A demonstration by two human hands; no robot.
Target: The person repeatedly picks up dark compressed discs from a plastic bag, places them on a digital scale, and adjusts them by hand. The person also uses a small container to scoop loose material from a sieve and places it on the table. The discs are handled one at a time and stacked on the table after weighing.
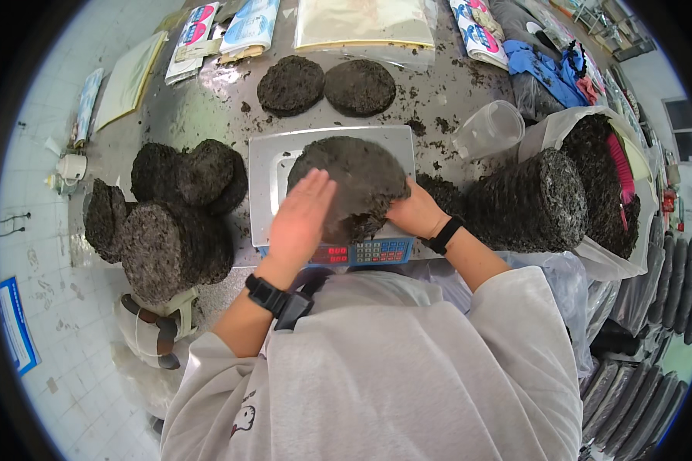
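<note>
A round, dark cake of dried seaweed (349, 173) is above the metal pan of a digital scale (403, 144), its lower right edge ragged. My left hand (303, 216) lies flat, fingers together, against the cake's left side; it is slightly blurred. At the ragged right edge, my right hand (418, 207) grips the cake, its fingertips partly hidden. Beyond the scale lie two more round cakes, a left one (291, 85) and a right one (360, 87), side by side. A thick stack of round cakes (170, 248) is on the left, another stack (525, 201) on the right.
An open plastic bag (597, 262) of loose dark seaweed stands at the right, with a pink brush (621, 167) in it. A clear plastic tub (490, 129) lies tilted beyond the right stack. Printed packaging (251, 26) and clear bags (366, 23) lie along the far side. Crumbs dot the metal table.
</note>
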